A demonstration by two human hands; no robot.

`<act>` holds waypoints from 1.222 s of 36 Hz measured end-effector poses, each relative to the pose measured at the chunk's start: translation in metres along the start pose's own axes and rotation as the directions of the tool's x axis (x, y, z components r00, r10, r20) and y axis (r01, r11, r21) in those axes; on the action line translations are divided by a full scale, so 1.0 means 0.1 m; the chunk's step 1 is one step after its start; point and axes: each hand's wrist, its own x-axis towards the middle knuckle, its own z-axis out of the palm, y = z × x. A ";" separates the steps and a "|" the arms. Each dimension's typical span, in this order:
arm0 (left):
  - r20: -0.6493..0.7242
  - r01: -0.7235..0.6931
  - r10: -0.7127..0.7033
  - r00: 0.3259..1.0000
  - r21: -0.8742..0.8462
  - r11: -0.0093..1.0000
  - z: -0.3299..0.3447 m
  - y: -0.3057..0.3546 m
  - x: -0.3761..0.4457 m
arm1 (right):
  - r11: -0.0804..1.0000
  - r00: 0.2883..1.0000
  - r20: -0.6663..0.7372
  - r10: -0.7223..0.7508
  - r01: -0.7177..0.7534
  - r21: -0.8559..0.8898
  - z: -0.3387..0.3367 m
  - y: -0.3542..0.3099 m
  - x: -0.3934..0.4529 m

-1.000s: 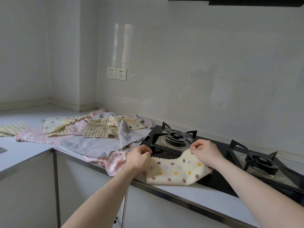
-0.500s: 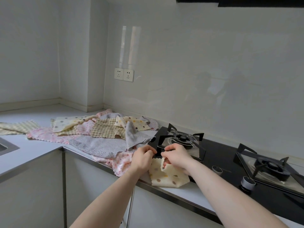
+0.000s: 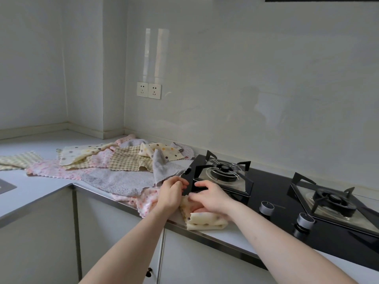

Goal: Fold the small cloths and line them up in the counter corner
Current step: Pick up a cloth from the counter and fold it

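A cream cloth with coloured dots (image 3: pixel 205 221) lies folded small at the counter's front edge, beside the hob. My right hand (image 3: pixel 211 198) lies flat on top of it, fingers stretched toward the left. My left hand (image 3: pixel 171 194) is at the cloth's left end with fingers curled, pinching its edge. To the left a loose pile of cloths (image 3: pixel 123 167) spreads over the counter: pink floral, grey, yellow check and cream dotted pieces. One more yellow check cloth (image 3: pixel 18 160) lies alone at the far left.
A black gas hob (image 3: pixel 272 193) with two burners and two knobs (image 3: pixel 266 208) fills the counter on the right. The counter corner (image 3: pixel 67 136) is at the back left. A sink edge (image 3: pixel 6 186) shows at the far left. Twin wall sockets (image 3: pixel 149 90) sit above the pile.
The dotted cloth went from spread wide to folded over to the left into a small packet. My right hand carried its right edge across to my left hand and now presses on top.
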 end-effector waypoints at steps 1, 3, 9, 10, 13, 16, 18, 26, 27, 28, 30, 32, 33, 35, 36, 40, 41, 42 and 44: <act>-0.001 -0.002 0.002 1.000 0.011 1.000 0.00 0.00 0.00 | 0.999 0.999 -0.028 -0.028 0.029 0.025 -0.04 -0.02 -0.03; 0.016 -0.009 0.009 1.000 0.058 0.998 0.00 0.01 -0.01 | 0.996 0.986 -0.134 -0.095 0.094 -0.012 -0.18 0.00 -0.07; 0.163 -0.058 0.005 0.987 0.322 0.945 0.07 -0.02 -0.01 | 0.904 0.944 -0.293 -0.149 0.010 -0.427 -0.52 0.35 -0.18; 0.183 -0.070 0.003 0.983 0.364 0.929 0.08 -0.03 0.00 | 0.895 0.954 -0.275 -0.118 -0.018 -0.446 -0.53 0.39 -0.21; 0.233 -0.116 0.006 0.972 0.461 0.880 0.11 -0.03 -0.01 | 0.883 0.964 -0.242 -0.113 -0.014 -0.469 -0.52 0.48 -0.27; 0.257 -0.149 0.009 0.966 0.533 0.833 0.12 -0.01 -0.02 | 0.869 0.953 -0.252 -0.167 0.022 -0.494 -0.45 0.50 -0.29; 0.285 -0.171 -0.004 0.958 0.584 0.793 0.13 0.00 -0.02 | 0.811 0.941 -0.250 -0.229 0.042 -0.584 -0.38 0.53 -0.29; 0.321 -0.210 0.011 0.947 0.594 0.776 0.15 0.01 -0.02 | 0.887 0.985 -0.169 -0.021 -0.060 -0.459 -0.47 0.46 -0.12; 0.315 -0.210 0.028 0.949 0.560 0.801 0.15 0.01 -0.03 | 0.906 0.986 -0.167 0.016 -0.085 -0.415 -0.50 0.42 -0.09; 0.304 -0.198 0.039 0.952 0.514 0.834 0.14 0.01 -0.04 | 0.918 0.986 -0.165 0.035 -0.097 -0.383 -0.53 0.41 -0.07; 0.291 -0.155 0.035 0.956 0.400 0.903 0.13 0.01 -0.07 | 0.929 0.990 -0.140 0.034 -0.083 -0.361 -0.57 0.40 -0.03; 0.302 -0.126 0.030 0.953 0.305 0.944 0.12 0.01 -0.09 | 0.933 0.992 -0.124 0.007 -0.051 -0.356 -0.60 0.43 0.00; 0.305 -0.113 0.027 0.952 0.269 0.957 0.12 0.02 -0.09 | 0.942 0.992 -0.126 -0.006 -0.037 -0.334 -0.60 0.45 0.01; 0.294 -0.086 0.016 0.956 0.227 0.970 0.12 0.05 -0.10 | 0.973 0.989 -0.147 -0.029 -0.006 -0.231 -0.60 0.48 0.02; 0.288 -0.079 0.011 0.957 0.227 0.971 0.12 0.06 -0.10 | 0.986 0.986 -0.162 -0.041 0.013 -0.167 -0.61 0.49 0.02; 0.284 -0.088 0.008 0.959 0.271 0.958 0.12 0.08 -0.10 | 0.996 0.972 -0.228 -0.065 0.076 0.038 -0.68 0.53 0.01; 0.281 -0.085 0.008 0.960 0.261 0.962 0.12 0.08 -0.10 | 0.994 0.969 -0.240 -0.061 0.082 0.076 -0.69 0.54 0.00; 0.278 -0.083 0.010 0.960 0.251 0.964 0.13 0.08 -0.09 | 0.991 0.967 -0.250 -0.058 0.086 0.102 -0.70 0.54 0.00; 0.263 -0.086 0.025 0.964 0.224 0.971 0.14 0.08 -0.10 | 0.986 0.966 -0.251 -0.064 0.099 0.131 -0.71 0.55 -0.01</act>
